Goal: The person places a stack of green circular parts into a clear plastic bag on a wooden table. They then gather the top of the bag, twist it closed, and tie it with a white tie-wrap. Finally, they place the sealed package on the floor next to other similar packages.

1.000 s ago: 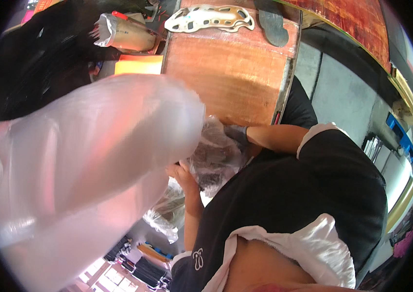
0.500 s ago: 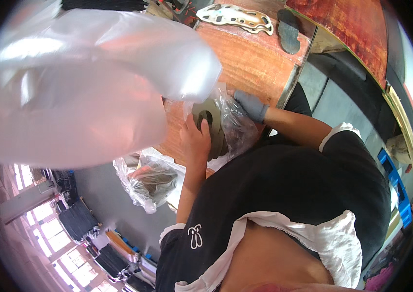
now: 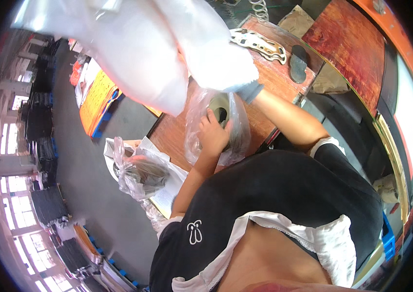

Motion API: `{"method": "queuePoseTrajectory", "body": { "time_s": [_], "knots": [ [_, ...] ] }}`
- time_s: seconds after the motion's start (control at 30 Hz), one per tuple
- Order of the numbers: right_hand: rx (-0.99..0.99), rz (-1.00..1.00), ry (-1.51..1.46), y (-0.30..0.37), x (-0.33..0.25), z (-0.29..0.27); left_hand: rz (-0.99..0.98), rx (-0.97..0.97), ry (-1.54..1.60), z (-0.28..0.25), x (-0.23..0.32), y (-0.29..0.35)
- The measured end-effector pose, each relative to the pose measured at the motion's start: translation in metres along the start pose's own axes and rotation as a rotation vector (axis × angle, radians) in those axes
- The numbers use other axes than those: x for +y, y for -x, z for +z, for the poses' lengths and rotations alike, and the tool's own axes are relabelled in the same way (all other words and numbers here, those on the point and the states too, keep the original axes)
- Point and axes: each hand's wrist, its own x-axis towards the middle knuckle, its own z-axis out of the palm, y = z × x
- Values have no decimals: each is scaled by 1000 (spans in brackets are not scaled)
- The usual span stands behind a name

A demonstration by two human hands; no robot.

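The left hand [image 3: 213,132] is slightly curled, the gloved right hand [image 3: 250,92] partly hidden.

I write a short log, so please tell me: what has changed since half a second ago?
The gloved right hand moved forward to the far right corner of the clear bag; the plastic sheet now hides its fingers, so its grip cannot be told. The left hand stayed on the olive piece in the bag. The camera view shifted. The white perforated piece and dark sole-shaped piece stayed on the table.
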Motion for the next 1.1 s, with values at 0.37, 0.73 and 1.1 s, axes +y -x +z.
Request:
{"method": "queuePoseTrajectory", "body": {
  "time_s": [0.37,0.73,1.1],
  "knots": [
    [176,320,-601,3,-75,-39,170,101,561,-18,-25,-2],
    [329,451,-687,13,-63,-85,-513,-128,1195,6,-122,63],
    [273,570,-513,20,-149,-67,-96,24,672,-148,-71,94]
  ]
}}
